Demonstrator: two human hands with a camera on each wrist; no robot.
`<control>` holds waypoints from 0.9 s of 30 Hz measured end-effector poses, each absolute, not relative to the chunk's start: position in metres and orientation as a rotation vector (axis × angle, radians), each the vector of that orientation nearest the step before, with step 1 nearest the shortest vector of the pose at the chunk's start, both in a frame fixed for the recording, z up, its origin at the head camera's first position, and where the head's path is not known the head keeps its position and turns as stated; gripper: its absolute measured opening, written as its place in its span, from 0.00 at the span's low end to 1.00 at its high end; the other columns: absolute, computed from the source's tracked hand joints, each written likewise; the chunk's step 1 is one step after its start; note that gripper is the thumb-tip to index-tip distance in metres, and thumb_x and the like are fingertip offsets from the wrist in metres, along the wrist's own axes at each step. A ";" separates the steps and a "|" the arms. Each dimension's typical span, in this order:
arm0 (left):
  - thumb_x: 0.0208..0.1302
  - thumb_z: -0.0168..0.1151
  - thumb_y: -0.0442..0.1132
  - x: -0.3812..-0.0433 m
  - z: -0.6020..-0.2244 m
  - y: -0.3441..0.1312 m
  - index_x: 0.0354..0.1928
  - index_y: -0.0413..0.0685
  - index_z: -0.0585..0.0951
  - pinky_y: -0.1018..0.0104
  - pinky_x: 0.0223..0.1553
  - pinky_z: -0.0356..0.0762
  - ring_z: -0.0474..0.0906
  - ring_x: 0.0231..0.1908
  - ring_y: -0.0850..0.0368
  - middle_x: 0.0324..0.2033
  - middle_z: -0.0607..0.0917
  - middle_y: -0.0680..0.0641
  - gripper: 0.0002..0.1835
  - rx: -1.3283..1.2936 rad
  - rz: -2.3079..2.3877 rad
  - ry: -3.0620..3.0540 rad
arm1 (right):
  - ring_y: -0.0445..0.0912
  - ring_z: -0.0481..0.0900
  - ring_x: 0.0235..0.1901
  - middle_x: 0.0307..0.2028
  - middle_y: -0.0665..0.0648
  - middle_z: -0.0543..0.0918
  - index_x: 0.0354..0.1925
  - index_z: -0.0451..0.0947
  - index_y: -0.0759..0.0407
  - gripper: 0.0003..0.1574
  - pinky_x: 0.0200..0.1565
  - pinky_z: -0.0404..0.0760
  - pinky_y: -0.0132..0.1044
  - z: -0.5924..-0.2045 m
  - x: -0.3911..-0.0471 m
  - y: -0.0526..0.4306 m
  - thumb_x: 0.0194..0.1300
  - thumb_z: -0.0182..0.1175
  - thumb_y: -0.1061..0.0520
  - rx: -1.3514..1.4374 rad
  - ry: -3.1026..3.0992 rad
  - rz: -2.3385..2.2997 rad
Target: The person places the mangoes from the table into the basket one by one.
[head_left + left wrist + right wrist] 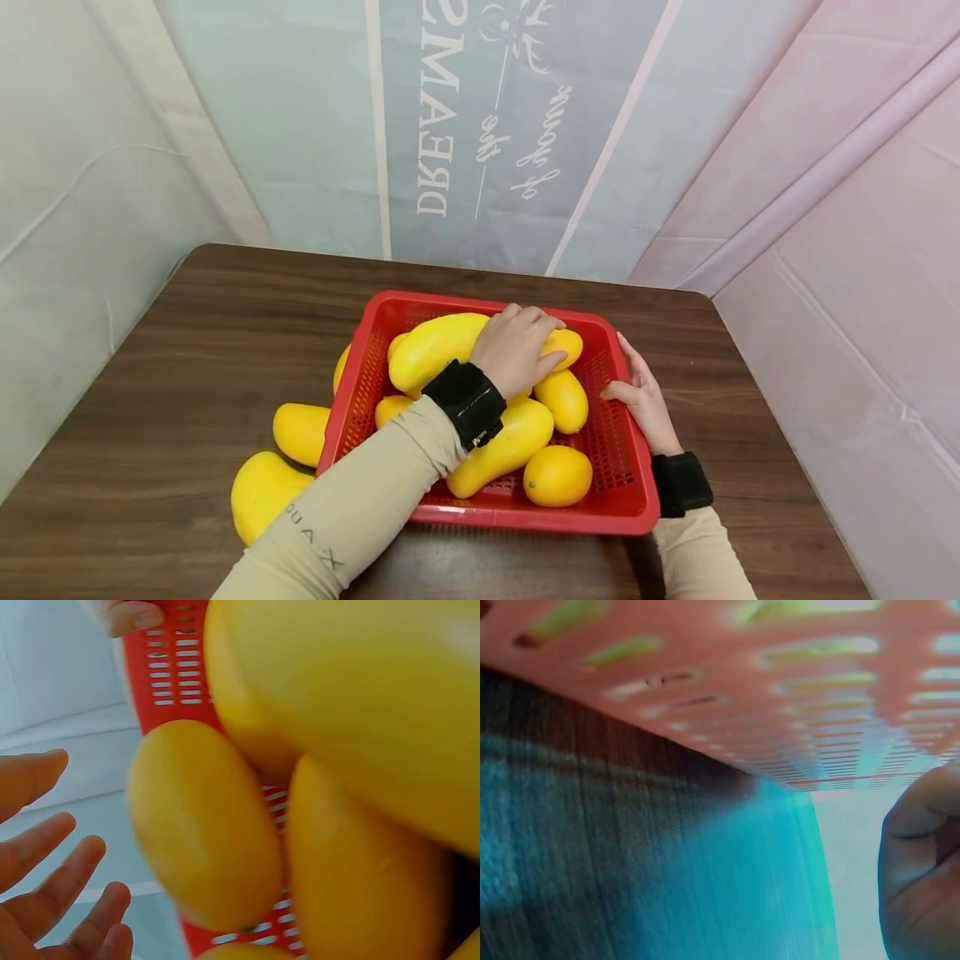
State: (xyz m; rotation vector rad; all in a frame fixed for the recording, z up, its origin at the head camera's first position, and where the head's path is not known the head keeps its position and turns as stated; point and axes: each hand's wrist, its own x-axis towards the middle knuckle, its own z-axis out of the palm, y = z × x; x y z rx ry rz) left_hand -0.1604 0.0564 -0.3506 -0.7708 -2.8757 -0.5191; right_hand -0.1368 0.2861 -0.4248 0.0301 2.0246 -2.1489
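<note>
A red plastic basket (525, 523) with slotted walls holds several yellow fruits, some long and some oval. My left hand (517, 346) is over the fruit near the basket's far side, beside an oval yellow fruit (566, 348). In the left wrist view, the left fingers (56, 881) are loosely spread, with a gap between them and the oval fruit (202, 825). My right hand (641, 400) grips the right rim, thumb inside and fingers outside. The right wrist view shows that hand (922, 862) at the basket's slotted wall (742, 682).
Left of the basket, more yellow fruits lie on the dark wooden table (150, 417), among them a large one (262, 496) and a long one (302, 433). The basket's left side partly hides them. A printed cloth backdrop (480, 167) hangs behind the table.
</note>
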 end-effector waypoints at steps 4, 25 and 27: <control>0.68 0.57 0.55 -0.159 -0.333 0.050 0.62 0.52 0.83 0.59 0.58 0.74 0.76 0.55 0.49 0.57 0.84 0.48 0.26 -0.801 -0.536 -2.851 | 0.47 0.75 0.59 0.75 0.61 0.59 0.82 0.43 0.49 0.52 0.52 0.81 0.38 -0.424 -0.136 0.286 0.66 0.52 0.66 0.019 2.033 -2.147; 0.69 0.56 0.54 -0.157 -0.287 -0.038 0.57 0.47 0.86 0.54 0.53 0.76 0.78 0.50 0.45 0.52 0.86 0.44 0.24 -0.815 -0.186 -2.842 | 0.46 0.74 0.60 0.77 0.63 0.57 0.82 0.44 0.46 0.52 0.51 0.82 0.37 -0.421 -0.138 0.284 0.67 0.51 0.67 0.065 2.027 -2.145; 0.69 0.56 0.54 -0.154 -0.288 -0.052 0.56 0.46 0.86 0.52 0.53 0.77 0.78 0.50 0.43 0.52 0.87 0.43 0.24 -0.804 -0.163 -2.843 | 0.47 0.74 0.61 0.76 0.63 0.58 0.82 0.44 0.46 0.52 0.52 0.82 0.38 -0.421 -0.137 0.283 0.67 0.51 0.67 0.063 2.020 -2.149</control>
